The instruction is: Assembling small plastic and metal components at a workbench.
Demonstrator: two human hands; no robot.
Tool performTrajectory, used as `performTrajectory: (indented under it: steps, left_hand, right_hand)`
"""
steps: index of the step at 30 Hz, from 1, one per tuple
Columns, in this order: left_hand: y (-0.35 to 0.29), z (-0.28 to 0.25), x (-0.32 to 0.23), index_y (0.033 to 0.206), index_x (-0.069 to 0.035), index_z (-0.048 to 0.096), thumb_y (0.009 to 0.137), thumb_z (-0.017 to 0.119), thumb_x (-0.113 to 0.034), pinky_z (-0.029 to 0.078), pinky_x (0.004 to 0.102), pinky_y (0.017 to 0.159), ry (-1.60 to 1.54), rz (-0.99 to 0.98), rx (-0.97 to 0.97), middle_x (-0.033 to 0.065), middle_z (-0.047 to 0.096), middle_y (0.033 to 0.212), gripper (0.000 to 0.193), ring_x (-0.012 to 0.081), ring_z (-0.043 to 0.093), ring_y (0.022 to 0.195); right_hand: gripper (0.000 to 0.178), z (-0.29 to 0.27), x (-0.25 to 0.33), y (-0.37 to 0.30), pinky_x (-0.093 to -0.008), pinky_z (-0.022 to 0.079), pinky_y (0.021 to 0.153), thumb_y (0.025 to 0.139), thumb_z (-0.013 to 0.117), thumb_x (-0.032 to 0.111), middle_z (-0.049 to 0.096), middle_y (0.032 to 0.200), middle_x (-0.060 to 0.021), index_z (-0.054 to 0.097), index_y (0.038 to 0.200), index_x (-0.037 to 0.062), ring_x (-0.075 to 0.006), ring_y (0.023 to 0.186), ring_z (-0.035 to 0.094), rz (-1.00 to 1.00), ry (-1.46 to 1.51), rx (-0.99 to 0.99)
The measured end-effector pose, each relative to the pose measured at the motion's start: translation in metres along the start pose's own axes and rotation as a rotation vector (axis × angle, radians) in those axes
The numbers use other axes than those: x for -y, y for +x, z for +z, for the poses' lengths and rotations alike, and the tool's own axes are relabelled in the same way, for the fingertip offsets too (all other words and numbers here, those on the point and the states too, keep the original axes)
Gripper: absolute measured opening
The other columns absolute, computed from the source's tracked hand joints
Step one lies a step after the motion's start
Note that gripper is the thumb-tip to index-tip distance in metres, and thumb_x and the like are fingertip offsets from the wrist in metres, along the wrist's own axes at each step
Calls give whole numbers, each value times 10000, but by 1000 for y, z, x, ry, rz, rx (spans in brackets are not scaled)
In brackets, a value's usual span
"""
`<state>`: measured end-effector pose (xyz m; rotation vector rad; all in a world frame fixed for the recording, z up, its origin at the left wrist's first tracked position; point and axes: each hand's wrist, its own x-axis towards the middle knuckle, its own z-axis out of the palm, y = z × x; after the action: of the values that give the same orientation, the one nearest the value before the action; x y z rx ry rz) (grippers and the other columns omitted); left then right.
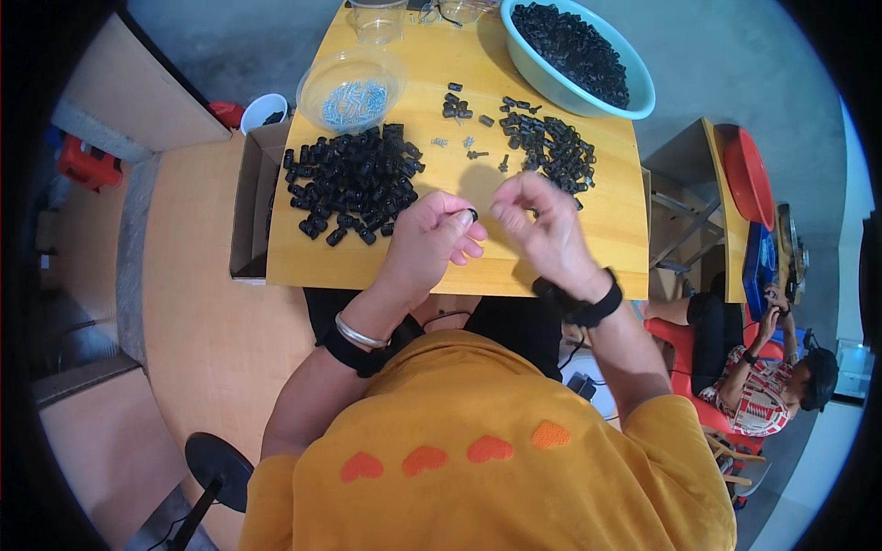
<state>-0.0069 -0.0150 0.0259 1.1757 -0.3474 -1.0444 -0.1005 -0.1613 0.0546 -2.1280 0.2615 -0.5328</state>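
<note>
My left hand (432, 237) pinches a small black plastic part (471, 215) between thumb and fingers, above the front of the wooden table (606, 230). My right hand (542, 225) hovers just to its right with fingers curled; whether it holds anything is hidden. A big heap of black plastic parts (354, 179) lies left of my hands. A smaller heap of black parts (549, 147) lies behind my right hand. A few small metal screws (455, 142) lie between the heaps.
A teal basin (634, 101) full of black parts stands at the back right. A clear bowl of screws (354, 92) sits at the back left, clear cups (377, 18) behind it. An open cardboard box (250, 197) adjoins the table's left edge. Another person (763, 381) sits at right.
</note>
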Motion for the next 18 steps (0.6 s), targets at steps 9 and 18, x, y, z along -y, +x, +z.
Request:
performTrajectory:
  steps: [9, 18]
  left_hand:
    - [5, -9, 26, 998, -6, 510, 941, 442, -99, 484, 242, 611, 87, 38, -53, 95, 608, 826, 128, 143, 604, 685]
    - [7, -15, 30, 1014, 1, 496, 944, 440, -85, 505, 247, 619, 43, 70, -4, 101, 600, 836, 125, 150, 610, 684]
  right_hand:
    - [82, -34, -67, 111, -429, 471, 706, 761, 548, 51, 618, 796, -161, 617, 801, 30, -364, 788, 584, -199, -695, 56]
    - [154, -16, -96, 148, -437, 479, 738, 763, 534, 97, 640, 871, -187, 657, 844, 52, -366, 833, 607, 29, -954, 290]
